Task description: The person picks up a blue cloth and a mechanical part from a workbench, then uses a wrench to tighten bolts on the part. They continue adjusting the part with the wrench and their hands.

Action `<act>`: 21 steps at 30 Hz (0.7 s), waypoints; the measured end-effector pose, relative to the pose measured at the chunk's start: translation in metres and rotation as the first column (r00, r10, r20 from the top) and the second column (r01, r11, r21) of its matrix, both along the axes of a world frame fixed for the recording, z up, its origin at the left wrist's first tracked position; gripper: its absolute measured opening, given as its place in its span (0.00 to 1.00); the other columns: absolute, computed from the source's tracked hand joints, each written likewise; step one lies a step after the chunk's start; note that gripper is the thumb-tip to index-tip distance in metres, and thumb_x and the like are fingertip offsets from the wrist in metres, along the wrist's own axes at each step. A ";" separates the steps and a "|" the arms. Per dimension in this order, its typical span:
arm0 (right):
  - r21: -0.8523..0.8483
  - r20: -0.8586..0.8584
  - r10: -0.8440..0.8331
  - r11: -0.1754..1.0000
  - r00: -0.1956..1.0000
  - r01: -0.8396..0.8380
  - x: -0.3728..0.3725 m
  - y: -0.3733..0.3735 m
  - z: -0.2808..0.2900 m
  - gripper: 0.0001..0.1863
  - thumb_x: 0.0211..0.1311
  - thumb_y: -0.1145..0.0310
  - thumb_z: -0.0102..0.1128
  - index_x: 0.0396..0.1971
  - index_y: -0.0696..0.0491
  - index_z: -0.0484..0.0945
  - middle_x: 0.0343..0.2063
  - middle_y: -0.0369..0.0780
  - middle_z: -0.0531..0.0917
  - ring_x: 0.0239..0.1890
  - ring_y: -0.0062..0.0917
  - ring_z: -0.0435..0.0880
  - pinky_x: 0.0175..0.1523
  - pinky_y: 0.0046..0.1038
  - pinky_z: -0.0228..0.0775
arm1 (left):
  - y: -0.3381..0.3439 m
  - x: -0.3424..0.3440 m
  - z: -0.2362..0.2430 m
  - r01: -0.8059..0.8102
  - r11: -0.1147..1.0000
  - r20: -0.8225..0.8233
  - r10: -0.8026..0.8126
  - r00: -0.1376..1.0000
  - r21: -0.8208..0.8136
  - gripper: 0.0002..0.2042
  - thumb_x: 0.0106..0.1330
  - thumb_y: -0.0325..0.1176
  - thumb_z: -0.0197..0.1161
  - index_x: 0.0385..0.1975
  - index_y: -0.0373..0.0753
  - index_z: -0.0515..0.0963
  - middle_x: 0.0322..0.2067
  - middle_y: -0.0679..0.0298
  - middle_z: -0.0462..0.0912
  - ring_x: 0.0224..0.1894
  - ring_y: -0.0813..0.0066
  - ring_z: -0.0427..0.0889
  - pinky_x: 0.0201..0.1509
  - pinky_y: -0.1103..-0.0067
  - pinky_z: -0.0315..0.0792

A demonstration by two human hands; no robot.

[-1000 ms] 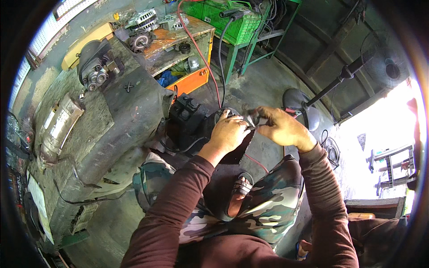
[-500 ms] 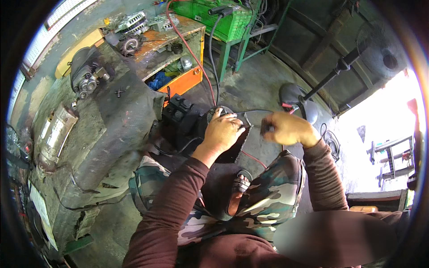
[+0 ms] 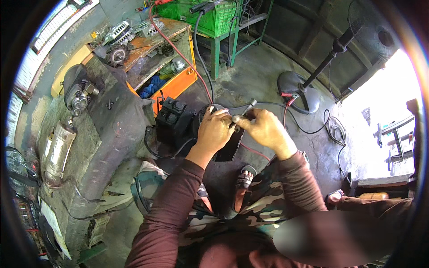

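Observation:
My left hand (image 3: 215, 130) is closed over a dark, round-topped part, most of which the fingers hide. Close on its right, my right hand (image 3: 268, 129) pinches a short metal rod-like tool (image 3: 246, 110) with a thicker head. The rod slants down to the left fingertips; what its lower end touches is hidden by them. Under both hands lies a black, straight-edged panel or box (image 3: 229, 149). Left of the left hand sits a black block (image 3: 172, 111) with a thick black cable running from it.
A worn bench (image 3: 103, 120) along the left carries a starter motor (image 3: 78, 96) and a metal cylinder (image 3: 59, 147). Beyond stand an orange-edged cabinet (image 3: 181, 87) and a green crate (image 3: 214, 20). A pedestal fan (image 3: 328, 60) with a clamped cable stands right. Another person's foot (image 3: 335, 196) shows lower right.
My right hand has come in left to meet my left hand, and the metal tool now shows clearly in it. The left hand keeps its grip; the whole view has shifted slightly.

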State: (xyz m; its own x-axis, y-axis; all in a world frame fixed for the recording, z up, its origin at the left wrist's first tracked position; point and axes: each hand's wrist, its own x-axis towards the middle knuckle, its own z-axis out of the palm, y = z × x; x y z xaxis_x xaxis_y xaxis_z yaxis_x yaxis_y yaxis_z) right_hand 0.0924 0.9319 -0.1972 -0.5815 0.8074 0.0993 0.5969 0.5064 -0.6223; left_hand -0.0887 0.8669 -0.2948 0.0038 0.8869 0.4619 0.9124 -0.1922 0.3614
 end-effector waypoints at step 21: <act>-0.169 -0.376 -0.218 0.972 0.900 0.165 0.044 0.058 -0.036 0.13 0.56 0.74 0.59 0.40 0.61 0.85 0.29 0.48 0.87 0.32 0.31 0.85 0.43 0.33 0.76 | -0.019 0.000 0.034 -0.151 0.967 -0.177 0.115 0.978 -0.205 0.17 0.62 0.45 0.74 0.50 0.51 0.89 0.68 0.64 0.76 0.77 0.52 0.62 0.78 0.36 0.49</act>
